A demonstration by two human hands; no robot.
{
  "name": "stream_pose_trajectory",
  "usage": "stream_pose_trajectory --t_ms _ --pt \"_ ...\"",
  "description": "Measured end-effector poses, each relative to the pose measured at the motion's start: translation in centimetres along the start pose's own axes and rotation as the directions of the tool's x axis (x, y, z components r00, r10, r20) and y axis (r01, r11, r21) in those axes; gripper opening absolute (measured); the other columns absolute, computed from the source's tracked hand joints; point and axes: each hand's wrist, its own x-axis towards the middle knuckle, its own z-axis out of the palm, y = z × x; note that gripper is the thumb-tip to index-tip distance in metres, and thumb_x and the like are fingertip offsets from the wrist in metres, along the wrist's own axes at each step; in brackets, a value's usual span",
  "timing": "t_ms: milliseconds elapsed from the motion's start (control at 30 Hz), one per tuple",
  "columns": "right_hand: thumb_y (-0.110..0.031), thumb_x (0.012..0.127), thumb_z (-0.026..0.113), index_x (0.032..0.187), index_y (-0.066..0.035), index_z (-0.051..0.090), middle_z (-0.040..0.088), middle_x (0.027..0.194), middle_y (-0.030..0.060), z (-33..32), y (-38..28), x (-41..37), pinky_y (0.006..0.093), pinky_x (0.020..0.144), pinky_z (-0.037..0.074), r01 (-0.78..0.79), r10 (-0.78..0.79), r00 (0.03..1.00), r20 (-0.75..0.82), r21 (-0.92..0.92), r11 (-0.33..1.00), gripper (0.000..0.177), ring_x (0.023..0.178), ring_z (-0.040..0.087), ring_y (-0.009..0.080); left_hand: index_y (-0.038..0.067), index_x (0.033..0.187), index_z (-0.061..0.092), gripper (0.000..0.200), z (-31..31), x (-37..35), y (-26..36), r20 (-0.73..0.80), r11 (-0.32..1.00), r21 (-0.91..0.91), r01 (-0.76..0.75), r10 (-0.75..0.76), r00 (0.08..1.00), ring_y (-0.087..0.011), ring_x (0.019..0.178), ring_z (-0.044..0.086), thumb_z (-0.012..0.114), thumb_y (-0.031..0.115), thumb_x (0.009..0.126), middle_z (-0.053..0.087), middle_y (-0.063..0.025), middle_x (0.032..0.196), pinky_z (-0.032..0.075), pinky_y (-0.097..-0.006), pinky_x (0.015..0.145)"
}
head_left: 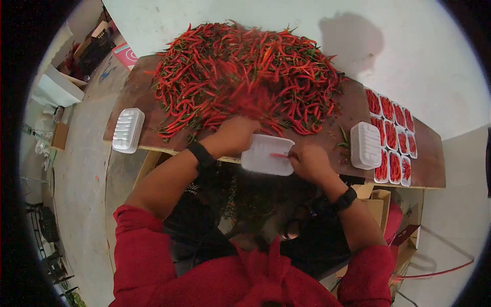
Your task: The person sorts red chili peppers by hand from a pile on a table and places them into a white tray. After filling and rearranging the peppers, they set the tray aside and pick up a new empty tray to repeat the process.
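Observation:
A large heap of red chili peppers (204, 77) with green stems covers the far side of the brown table. At its near edge is my left hand (236, 134), fingers curled, their tips hidden behind the hand. Just beyond those fingers, some chili peppers are smeared by motion. A white foam tray (263, 162) lies between my hands at the table's front edge, tilted a little. My right hand (310, 161) is closed at the tray's right side, pinching a red chili pepper (279, 155) that extends over the tray.
Stacked white trays stand at the left (128, 130) and at the right (365, 146). Farther right, several filled trays (391, 135) of chili peppers sit in rows. A wall (409, 61) rises behind the table. Cardboard boxes (376, 204) are under the table's right part.

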Motion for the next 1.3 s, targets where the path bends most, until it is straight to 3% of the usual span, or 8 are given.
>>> stream_pose_trajectory --t_ms 367,467,533,633,767,867,933,1300 --pt "-0.019 0.074 0.06 0.085 -0.008 0.066 0.062 0.083 0.0151 -0.1 -0.3 1.5 0.0453 0.068 0.048 -0.07 0.066 0.985 -0.158 -0.024 0.997 0.016 0.078 0.06 0.0351 0.004 0.105 0.054 0.033 -1.1 0.6 0.9 -0.114 0.994 0.048 0.093 -0.087 0.99 -0.0375 0.093 0.055 0.057 0.01 0.072 0.057 -0.0171 0.1 0.045 -0.0471 0.08" --pt "-0.019 0.074 0.06 0.084 -0.008 0.066 0.061 0.083 0.0153 0.1 -0.3 1.9 0.0455 0.068 0.048 -0.076 0.067 0.981 -0.18 -0.042 0.996 0.015 0.079 0.06 0.0352 0.002 0.109 0.052 0.038 -0.2 0.7 1.0 -0.173 1.0 -0.021 0.021 -0.024 0.985 -0.0378 0.096 0.054 0.054 0.005 0.072 0.055 -0.0184 0.104 0.045 -0.0462 0.083" --pt "-0.018 0.075 0.06 0.083 -0.008 0.065 0.061 0.083 0.0154 0.2 -0.2 2.2 0.0456 0.068 0.048 -0.07 0.061 0.978 -0.197 -0.038 0.997 0.014 0.079 0.06 0.0351 0.003 0.102 0.053 0.032 0.2 0.6 1.9 -0.264 0.983 -0.066 -0.171 0.149 0.953 -0.0377 0.093 0.054 0.053 0.0 0.07 0.055 -0.018 0.1 0.045 -0.0463 0.077" --pt "-0.018 0.075 0.059 0.082 -0.007 0.064 0.061 0.083 0.0156 0.3 -0.5 2.6 0.0462 0.068 0.048 -0.075 0.069 0.978 -0.196 -0.022 0.997 0.014 0.079 0.06 0.0348 0.003 0.102 0.053 0.033 1.2 0.9 2.3 -0.299 0.964 -0.123 -0.234 0.189 0.935 -0.0382 0.091 0.054 0.055 -0.002 0.069 0.055 -0.0183 0.099 0.045 -0.0463 0.077" --pt "-0.018 0.075 0.055 0.08 -0.005 0.067 0.065 0.082 0.0177 0.6 -1.1 3.1 0.045 0.066 0.051 -0.093 0.077 0.984 -0.162 -0.096 0.991 0.018 0.077 0.064 0.0336 0.004 0.103 0.054 0.033 1.5 0.8 2.2 -0.321 0.958 -0.174 -0.228 0.164 0.933 -0.0375 0.09 0.054 0.055 0.001 0.071 0.055 -0.0177 0.098 0.045 -0.0456 0.077" --pt "-0.017 0.075 0.055 0.078 -0.003 0.067 0.065 0.082 0.0182 0.8 -1.0 3.2 0.0446 0.064 0.052 -0.104 0.087 0.985 -0.152 -0.105 0.989 0.018 0.075 0.065 0.0338 0.006 0.099 0.057 0.027 0.9 0.6 2.1 -0.33 0.981 -0.145 -0.132 0.078 0.941 -0.036 0.087 0.055 0.056 0.004 0.072 0.056 -0.0155 0.093 0.046 -0.0448 0.075" --pt "-0.017 0.075 0.056 0.077 -0.003 0.067 0.066 0.081 0.0184 0.9 -1.1 3.2 0.0446 0.063 0.052 -0.102 0.084 0.985 -0.148 -0.121 0.987 0.018 0.074 0.065 0.0339 0.006 0.095 0.058 0.021 0.5 0.4 1.8 -0.21 0.999 0.002 -0.035 0.034 0.977 -0.0349 0.09 0.057 0.057 0.01 0.074 0.059 -0.0138 0.092 0.047 -0.0449 0.076" --pt "-0.018 0.07 0.06 0.079 -0.002 0.067 0.065 0.082 0.0179 0.8 -1.4 3.2 0.0439 0.064 0.052 -0.102 0.082 0.981 -0.175 -0.111 0.989 0.019 0.075 0.064 0.0348 0.008 0.091 0.058 0.019 1.5 0.7 2.0 -0.183 0.987 0.159 0.017 0.013 0.983 -0.0338 0.084 0.059 0.059 0.018 0.075 0.061 -0.0129 0.086 0.048 -0.0458 0.071"
